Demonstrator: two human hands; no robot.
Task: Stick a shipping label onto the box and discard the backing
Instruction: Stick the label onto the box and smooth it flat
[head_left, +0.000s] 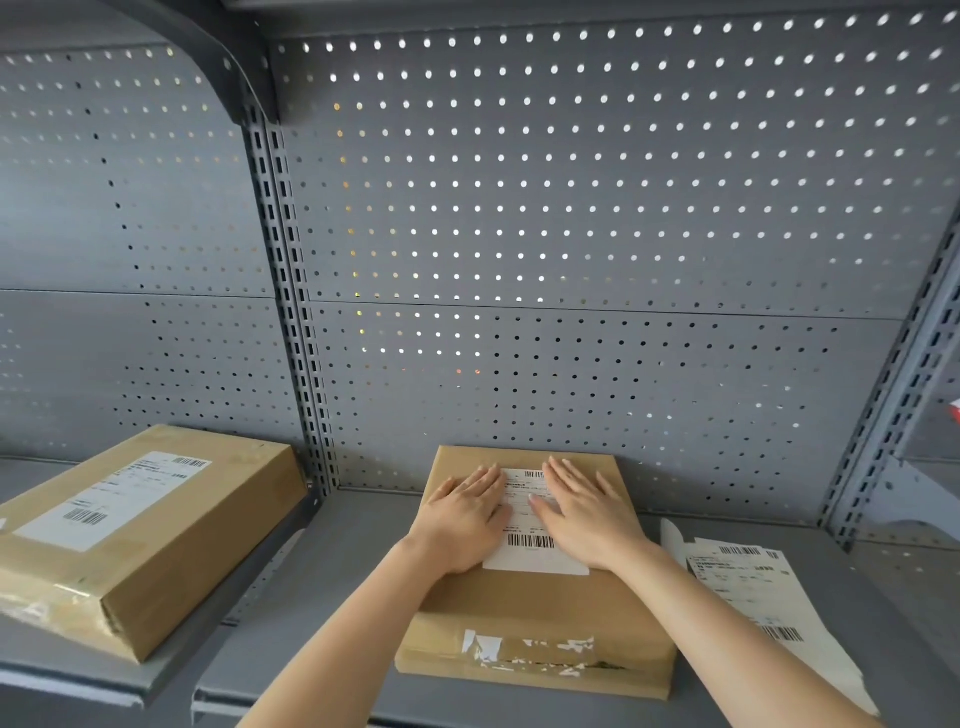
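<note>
Hands press flat on the box (540, 597) on the shelf (343, 545): left hand (460, 519) and right hand (587, 512), fingers (480, 480) spread and gripping nothing, flank the shipping label (530, 543), overlapping its side edges.

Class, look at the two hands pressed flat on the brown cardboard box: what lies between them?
In the head view, between the left hand and right hand lies the white shipping label with black barcodes, flat on the box.

Both hands, left (464, 514) and right (587, 512), flat on label (524, 525) atop box (535, 608); shelf (332, 597) beneath.
</note>
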